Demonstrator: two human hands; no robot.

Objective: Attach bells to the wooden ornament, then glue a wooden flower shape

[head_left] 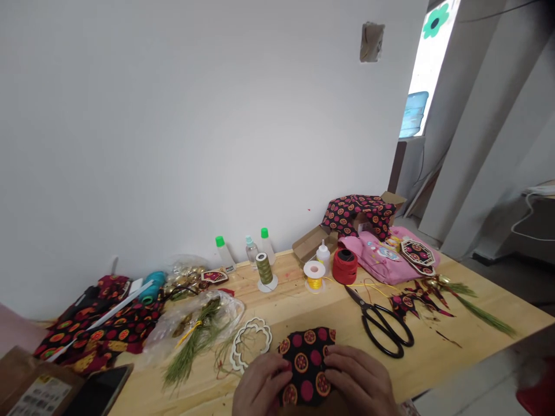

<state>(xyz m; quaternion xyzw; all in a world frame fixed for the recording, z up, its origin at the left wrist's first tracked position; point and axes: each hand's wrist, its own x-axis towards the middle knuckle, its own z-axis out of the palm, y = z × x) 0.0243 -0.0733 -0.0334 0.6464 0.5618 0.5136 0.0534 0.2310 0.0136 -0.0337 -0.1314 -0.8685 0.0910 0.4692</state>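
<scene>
A round piece covered in black fabric with red and orange dots (307, 358) lies on the wooden table (477, 329) at the near edge. My left hand (259, 386) presses on its left side with fingers curled over the cloth. My right hand (361, 382) holds its right side the same way. Just left of the piece lies a white scalloped ring frame (250, 342). Black scissors (381, 323) lie to the right, shut.
Behind stand a yellow thread spool (314, 276), a red spool (345, 266), a green spool (264, 270), glue bottles (225, 253), a cardboard box (312, 242) with dotted cloth, pink fabric (377, 260), green fibres in plastic (195, 335), and patterned cloth (95, 329) at left.
</scene>
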